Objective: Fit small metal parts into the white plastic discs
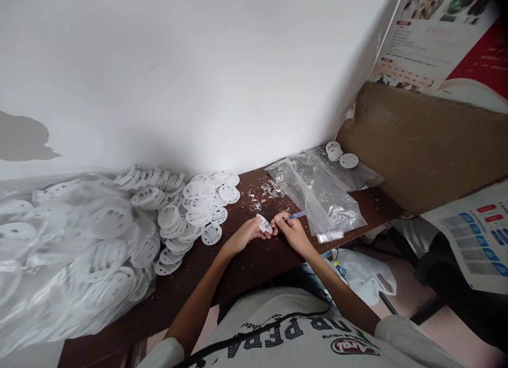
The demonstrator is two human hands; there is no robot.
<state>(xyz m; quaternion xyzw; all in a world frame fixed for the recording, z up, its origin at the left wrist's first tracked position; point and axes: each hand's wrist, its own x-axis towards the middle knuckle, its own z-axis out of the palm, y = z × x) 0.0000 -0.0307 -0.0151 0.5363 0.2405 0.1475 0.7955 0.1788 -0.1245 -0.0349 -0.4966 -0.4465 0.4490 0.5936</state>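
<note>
My left hand (246, 235) grips a white slotted plastic disc (264, 223), tilted above the brown table (254, 262). Close on its right, my right hand (291, 231) is closed around a thin blue pen-like tool (297, 214), its fingertips at the disc's edge. Whether those fingertips also pinch a small part is too small to tell. Just beyond the hands lies a scatter of tiny metal pieces (270, 189). Stacks of similar white discs (198, 215) stand to the left of my left hand.
A large clear bag of discs (79, 251) fills the left side. Plastic bags with small metal pieces (313, 188) lie at the right, with a few loose discs (349, 161) behind. A white wall (178, 82) and a brown cardboard panel (420, 146) bound the table.
</note>
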